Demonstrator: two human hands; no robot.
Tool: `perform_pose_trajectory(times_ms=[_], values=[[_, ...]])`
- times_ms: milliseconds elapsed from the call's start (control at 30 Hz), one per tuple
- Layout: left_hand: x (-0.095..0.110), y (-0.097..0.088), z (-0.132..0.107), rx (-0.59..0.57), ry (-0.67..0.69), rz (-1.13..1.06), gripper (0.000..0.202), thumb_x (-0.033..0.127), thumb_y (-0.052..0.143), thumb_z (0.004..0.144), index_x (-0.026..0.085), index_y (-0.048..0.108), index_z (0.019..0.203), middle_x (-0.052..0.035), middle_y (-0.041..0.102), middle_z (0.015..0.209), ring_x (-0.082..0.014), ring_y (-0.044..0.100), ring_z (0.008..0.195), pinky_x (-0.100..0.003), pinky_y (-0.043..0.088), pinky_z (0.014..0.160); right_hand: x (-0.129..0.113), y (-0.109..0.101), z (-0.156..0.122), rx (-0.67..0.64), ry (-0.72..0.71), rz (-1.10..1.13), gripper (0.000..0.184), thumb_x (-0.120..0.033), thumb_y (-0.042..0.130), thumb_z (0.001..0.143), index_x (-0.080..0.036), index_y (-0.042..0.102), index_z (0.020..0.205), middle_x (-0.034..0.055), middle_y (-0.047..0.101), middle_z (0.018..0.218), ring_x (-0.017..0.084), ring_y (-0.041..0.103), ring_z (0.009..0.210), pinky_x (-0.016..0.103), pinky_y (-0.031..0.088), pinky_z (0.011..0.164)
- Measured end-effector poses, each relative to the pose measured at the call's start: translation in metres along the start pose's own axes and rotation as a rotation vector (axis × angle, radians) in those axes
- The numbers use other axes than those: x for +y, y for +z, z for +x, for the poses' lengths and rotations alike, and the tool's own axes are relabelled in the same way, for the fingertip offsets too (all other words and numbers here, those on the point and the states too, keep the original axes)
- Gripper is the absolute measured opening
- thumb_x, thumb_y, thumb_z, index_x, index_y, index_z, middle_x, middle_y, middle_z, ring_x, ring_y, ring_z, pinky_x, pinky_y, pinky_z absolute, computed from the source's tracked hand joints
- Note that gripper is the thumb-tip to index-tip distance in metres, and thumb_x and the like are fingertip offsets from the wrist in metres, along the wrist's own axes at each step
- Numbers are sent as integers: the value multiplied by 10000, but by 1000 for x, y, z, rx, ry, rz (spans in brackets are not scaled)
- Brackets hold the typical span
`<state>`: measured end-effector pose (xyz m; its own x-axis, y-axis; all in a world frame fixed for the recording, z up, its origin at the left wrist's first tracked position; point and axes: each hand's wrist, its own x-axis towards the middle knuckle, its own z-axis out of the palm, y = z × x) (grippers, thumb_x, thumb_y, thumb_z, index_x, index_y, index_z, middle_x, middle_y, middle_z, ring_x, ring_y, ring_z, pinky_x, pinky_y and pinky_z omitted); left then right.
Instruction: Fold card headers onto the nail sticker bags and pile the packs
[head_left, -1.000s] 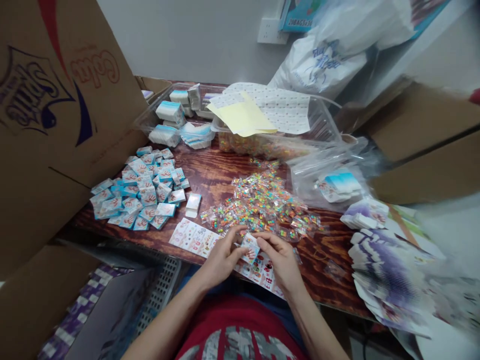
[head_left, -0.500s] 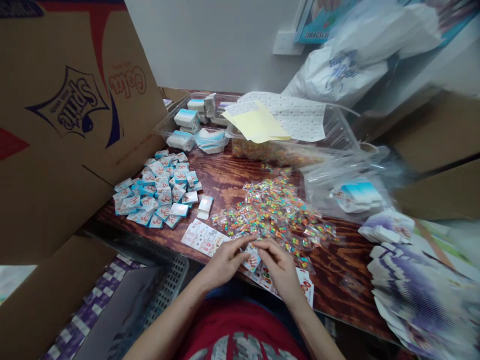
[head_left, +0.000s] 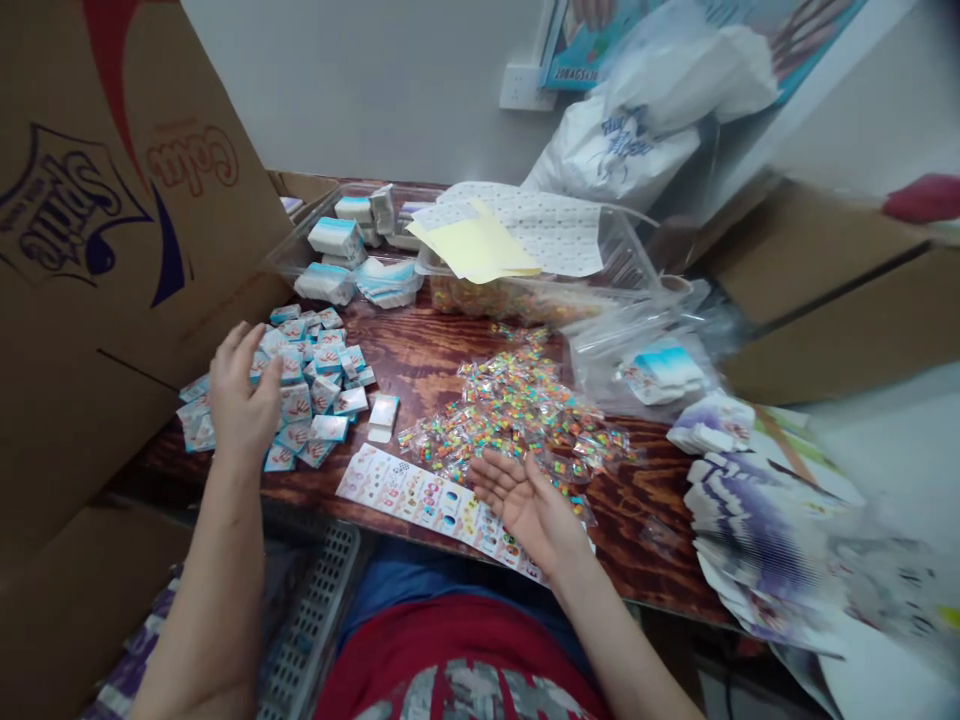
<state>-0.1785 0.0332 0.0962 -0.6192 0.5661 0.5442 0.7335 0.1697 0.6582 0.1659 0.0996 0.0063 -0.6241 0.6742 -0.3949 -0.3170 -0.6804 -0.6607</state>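
My left hand (head_left: 240, 395) is over a pile of small blue-and-white printed packets (head_left: 311, 380), its fingers apart and touching the pile's left side. My right hand (head_left: 525, 505) lies open and palm up, holding nothing. Its fingers are near a heap of tiny clear bags of colourful pieces (head_left: 514, 405). Below that heap, a long printed sticker sheet (head_left: 427, 505) runs on the wooden table (head_left: 645, 510), passing under my right hand. Two white packets (head_left: 383, 418) sit just right of the blue pile.
A clear tub of packet stacks (head_left: 352, 240) and a tub of bagged pieces (head_left: 517, 295) stand at the table's back. Cardboard (head_left: 112, 200) rises left. A plastic bag (head_left: 645, 360) lies right, beside fanned printed cards (head_left: 750, 530). A grey basket (head_left: 315, 620) sits below.
My hands have parted. They held a small packet together at the sticker sheet; my left hand has moved left over the pile, and my right hand has opened palm up, empty.
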Motion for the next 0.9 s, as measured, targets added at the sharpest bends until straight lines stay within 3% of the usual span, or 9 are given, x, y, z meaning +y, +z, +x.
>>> perform_pose_trajectory(times_ms=[67,200,300,367,433,533,633,800,900], values=[[15,7,-21,-47,-122,-230,383,341,602,883,225,620,1247,-69,573,1371,-258,484,1305,-430,330,1135,0,0,3,9,3,24,542,-659,482,882,-201,722,1046,131,694,1185,264,625,1152,452,454,1017],[47,37,-82,-337,-635,-907,430,459,617,858,146,657,1150,-148,672,1223,-306,611,1167,-473,466,1014,-2,-3,6,34,-21,-40,574,-692,481,858,-198,719,1026,142,701,1160,290,620,1154,497,458,999],[55,55,-112,-503,-933,-1200,413,440,545,910,107,661,1124,-182,667,1225,-305,618,1163,-464,454,1033,-2,-6,7,77,-83,-134,462,-627,615,805,-196,714,940,128,726,1059,296,652,1058,477,500,912],[54,60,-122,-566,-1090,-1296,405,399,442,968,99,648,1147,-183,656,1243,-282,617,1170,-435,451,1044,0,-7,4,139,-180,-358,326,-522,673,795,-197,681,821,88,723,888,265,663,898,427,514,818],[51,62,-126,-592,-1199,-1353,430,373,356,1001,91,627,1178,-184,648,1256,-265,615,1176,-412,459,1038,6,-5,0,173,-314,-744,233,-410,649,828,-203,629,724,52,664,767,237,614,798,396,488,771],[47,64,-130,-592,-1249,-1423,480,397,305,1013,72,609,1194,-193,639,1265,-271,605,1190,-408,463,1032,18,2,-7,119,-493,-1324,73,-280,648,818,-210,635,837,79,634,899,284,551,922,430,436,833],[47,67,-132,-602,-1235,-1464,506,424,297,1011,67,600,1202,-191,629,1280,-282,587,1213,-407,455,1038,26,6,-7,89,-534,-1614,198,-231,724,756,-213,604,913,100,609,1003,315,515,978,433,419,833],[50,70,-135,-624,-1248,-1467,495,413,286,1014,79,618,1169,-174,646,1263,-279,606,1187,-394,463,1021,20,2,11,18,-424,-1604,202,-153,647,786,-215,486,681,30,577,791,228,529,801,327,397,699],[50,68,-137,-626,-1247,-1426,459,377,303,1015,81,627,1151,-166,662,1240,-267,635,1144,-369,486,983,10,-1,17,-34,-359,-1523,208,-135,582,813,-199,502,632,16,581,751,196,549,762,302,383,690]])
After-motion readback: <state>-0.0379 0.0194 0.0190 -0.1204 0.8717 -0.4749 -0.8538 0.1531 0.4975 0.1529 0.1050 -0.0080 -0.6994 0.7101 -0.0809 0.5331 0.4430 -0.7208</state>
